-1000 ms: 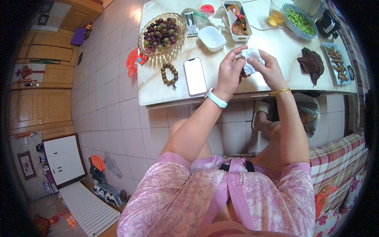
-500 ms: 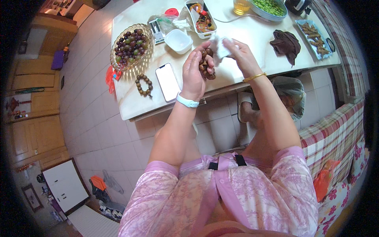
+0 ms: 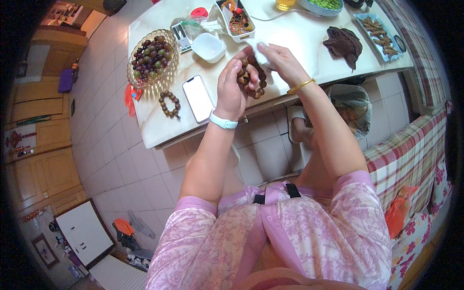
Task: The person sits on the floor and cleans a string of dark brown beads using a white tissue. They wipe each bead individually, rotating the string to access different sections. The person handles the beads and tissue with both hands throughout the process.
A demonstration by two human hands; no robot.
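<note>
My left hand (image 3: 230,92), with a pale blue watch on its wrist, is closed around a brown bead bracelet (image 3: 261,84). Its large round beads form a loop partly covered by the fingers. Close beside it, my right hand (image 3: 289,65) pinches a crumpled white tissue (image 3: 259,51) at the top of the beads. Whether the tissue touches a bead is hard to tell. A second bead bracelet (image 3: 163,107) lies on the table to the left, next to a phone (image 3: 198,99) with a bright white screen.
On the marble-patterned table (image 3: 290,36) stand a glass basket of grapes (image 3: 133,65), a white plastic bowl (image 3: 209,48) and a white box of beaded strings (image 3: 247,35). A dark brown cloth (image 3: 343,46) and a blue tray (image 3: 361,17) sit right. A lined bin (image 3: 365,113) stands below.
The bracelet was bunched in my left hand and now shows as an open loop. My right hand with the tissue has come closer to the beads. The whole view has shifted slightly.
</note>
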